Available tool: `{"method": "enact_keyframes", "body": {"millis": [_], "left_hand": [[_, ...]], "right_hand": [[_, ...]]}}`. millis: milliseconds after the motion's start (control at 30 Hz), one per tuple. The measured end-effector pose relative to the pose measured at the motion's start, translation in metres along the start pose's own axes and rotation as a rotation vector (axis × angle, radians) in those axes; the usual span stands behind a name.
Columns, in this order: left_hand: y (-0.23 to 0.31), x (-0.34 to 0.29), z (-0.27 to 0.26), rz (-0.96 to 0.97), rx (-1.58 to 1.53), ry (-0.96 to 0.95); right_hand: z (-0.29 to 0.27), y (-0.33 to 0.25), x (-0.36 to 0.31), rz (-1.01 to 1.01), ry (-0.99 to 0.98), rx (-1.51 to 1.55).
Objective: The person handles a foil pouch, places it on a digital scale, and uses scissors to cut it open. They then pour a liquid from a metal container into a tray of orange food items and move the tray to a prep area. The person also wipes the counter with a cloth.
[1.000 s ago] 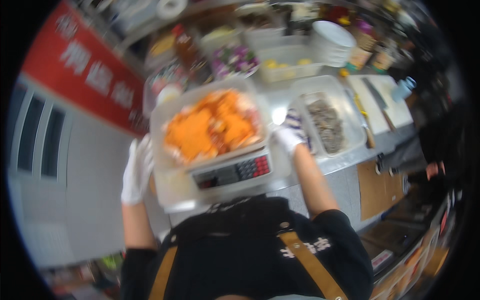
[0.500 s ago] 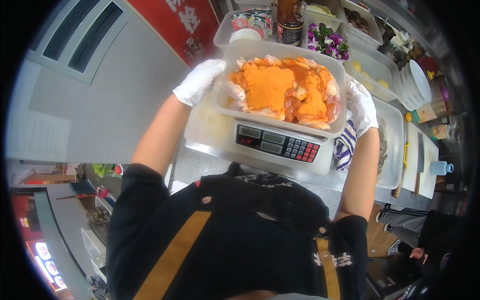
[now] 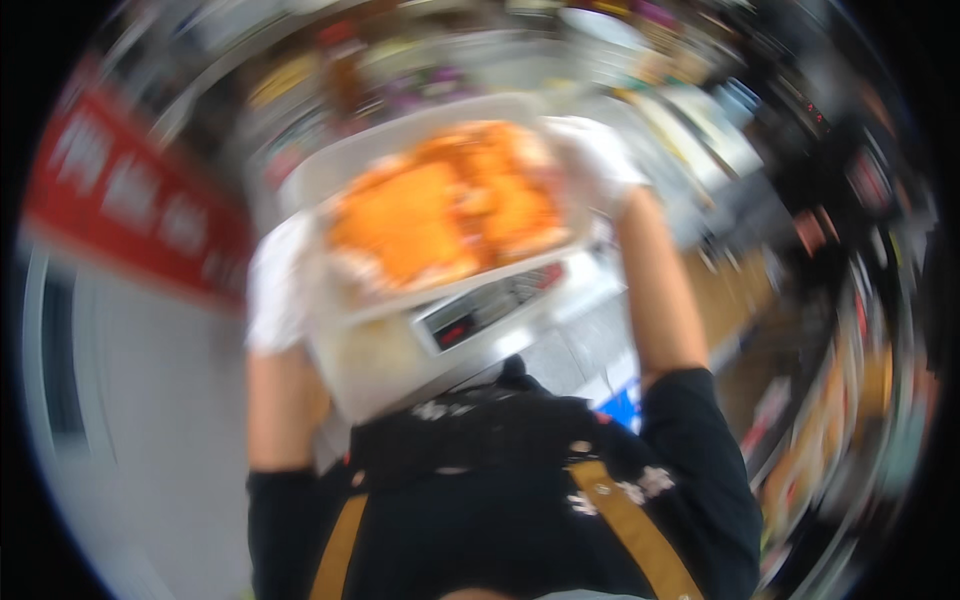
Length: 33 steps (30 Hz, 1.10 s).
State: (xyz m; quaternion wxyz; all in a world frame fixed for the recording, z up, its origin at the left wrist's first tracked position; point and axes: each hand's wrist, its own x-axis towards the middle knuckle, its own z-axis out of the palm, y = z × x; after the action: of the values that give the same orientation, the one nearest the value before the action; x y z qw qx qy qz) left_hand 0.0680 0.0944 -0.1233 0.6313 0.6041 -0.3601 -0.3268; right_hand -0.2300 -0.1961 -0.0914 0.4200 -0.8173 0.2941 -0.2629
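A translucent plastic tub [image 3: 405, 303] is between my two white-gloved hands, full of pale raw meat pieces [image 3: 365, 265] under a thick layer of orange powder [image 3: 400, 225]. My left hand [image 3: 278, 285] grips the tub's left end. At the opposite end, my right hand [image 3: 595, 165] closes round the rim, its fingers smeared by motion. Just below the tub's front edge shows the panel of a digital scale [image 3: 490, 305]. Blur hides whether the tub touches the scale.
Beyond the tub stand a dark bottle [image 3: 342, 70] and purple flowers [image 3: 425, 88]. White plates [image 3: 605, 35] are stacked farther back. At the right lies a white cutting board [image 3: 710, 130] with a knife. A red banner [image 3: 135, 200] hangs at the left. Another person's hand [image 3: 815, 230] shows at far right.
The whole view has swung round and blurred, so the banner and counter appear turned. Both hands keep hold of the tub, which now sits tilted and farther left in the picture.
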Motion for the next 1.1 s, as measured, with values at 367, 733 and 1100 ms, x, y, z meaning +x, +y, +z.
{"method": "enact_keyframes", "body": {"millis": [367,733,1100], "left_hand": [[0.092,-0.016,0.023,-0.193,-0.277,-0.371],[0.027,-0.163,0.28,-0.383,-0.171,-0.916],[-0.029,-0.35,0.482,-0.343,0.177,-1.303]], "right_hand": [[0.018,-0.073,-0.255,0.294,0.636,0.278],[-0.029,-0.098,-0.581,0.63,1.168,0.345],[-0.034,-0.069,-0.803,0.829,1.655,0.358]]}}
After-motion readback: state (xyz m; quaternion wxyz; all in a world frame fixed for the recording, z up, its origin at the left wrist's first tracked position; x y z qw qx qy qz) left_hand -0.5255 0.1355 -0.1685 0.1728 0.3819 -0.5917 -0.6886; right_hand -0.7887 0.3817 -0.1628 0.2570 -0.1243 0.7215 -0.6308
